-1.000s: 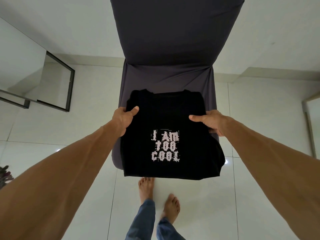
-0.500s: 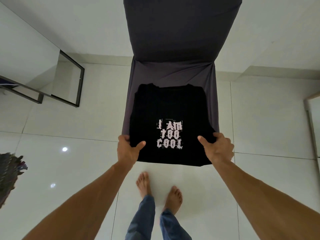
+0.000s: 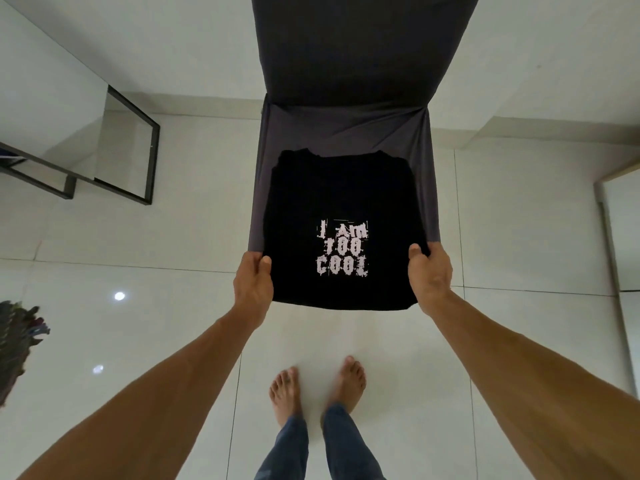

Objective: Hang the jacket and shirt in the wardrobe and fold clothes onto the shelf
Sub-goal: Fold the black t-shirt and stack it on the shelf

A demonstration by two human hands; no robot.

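Head view, black T-shirt (image 3: pixel 343 202) printed "I AM TOO COOL"

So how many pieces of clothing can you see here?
1 for sure: a folded black T-shirt on the chair, gripped by both hands at its near corners. The dark bundle at the left edge may be more.

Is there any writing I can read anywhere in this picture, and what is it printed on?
"I AM TOO COOL", in pale blotchy letters over three lines, on the folded black T-shirt lying on the grey chair.
No other words, labels or numbers show anywhere in the picture.
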